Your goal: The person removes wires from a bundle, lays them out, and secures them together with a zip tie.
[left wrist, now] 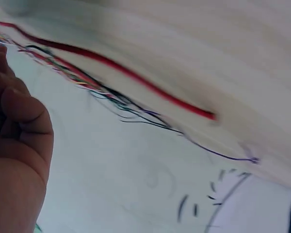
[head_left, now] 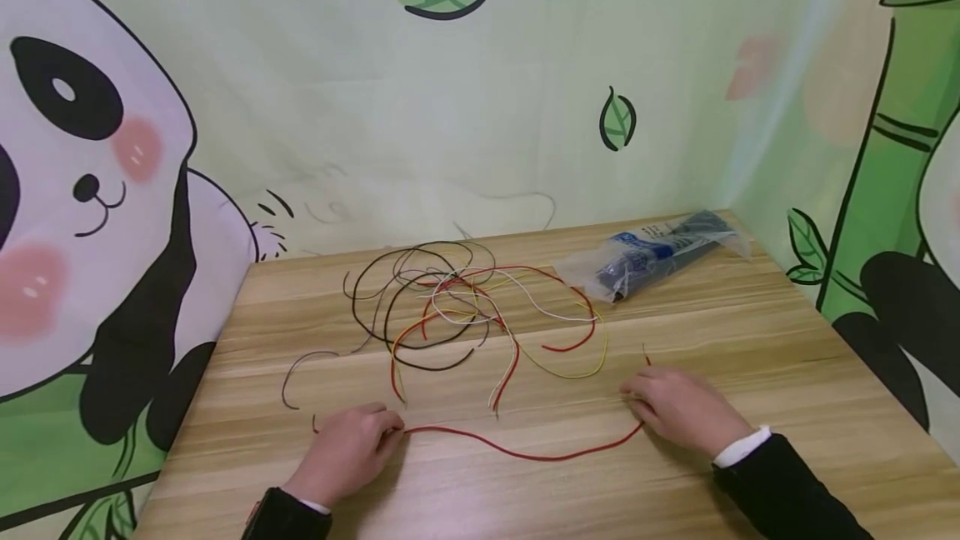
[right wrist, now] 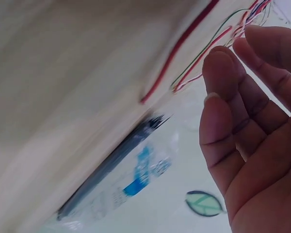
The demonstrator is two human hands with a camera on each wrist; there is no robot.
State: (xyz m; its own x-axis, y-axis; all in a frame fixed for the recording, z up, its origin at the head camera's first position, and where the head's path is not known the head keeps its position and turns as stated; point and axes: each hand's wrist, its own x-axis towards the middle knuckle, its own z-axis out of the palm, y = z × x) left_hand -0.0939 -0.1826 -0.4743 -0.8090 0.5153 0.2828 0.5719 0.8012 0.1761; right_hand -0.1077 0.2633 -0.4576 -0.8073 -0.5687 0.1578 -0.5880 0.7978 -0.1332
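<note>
A length of red wire (head_left: 525,457) curves across the front of the wooden table. My left hand (head_left: 348,452) is over its left part, fingers loosely bent; in the left wrist view the red wire (left wrist: 131,73) passes apart from the visible fingers (left wrist: 26,104). Over the right part is my right hand (head_left: 678,407). The right wrist view shows its thumb and fingers (right wrist: 218,116) loosely curled with nothing between them, while the red wire (right wrist: 172,56) lies beyond. Behind both hands spreads a loose tangle of black, red, yellow, white and grey wires (head_left: 450,298).
A clear plastic bag (head_left: 660,252) with a dark bundle and blue print lies at the back right. One short purplish wire (head_left: 287,377) is apart at the left. Printed cloth walls (head_left: 337,107) with panda and leaf drawings stand around the table (head_left: 757,340).
</note>
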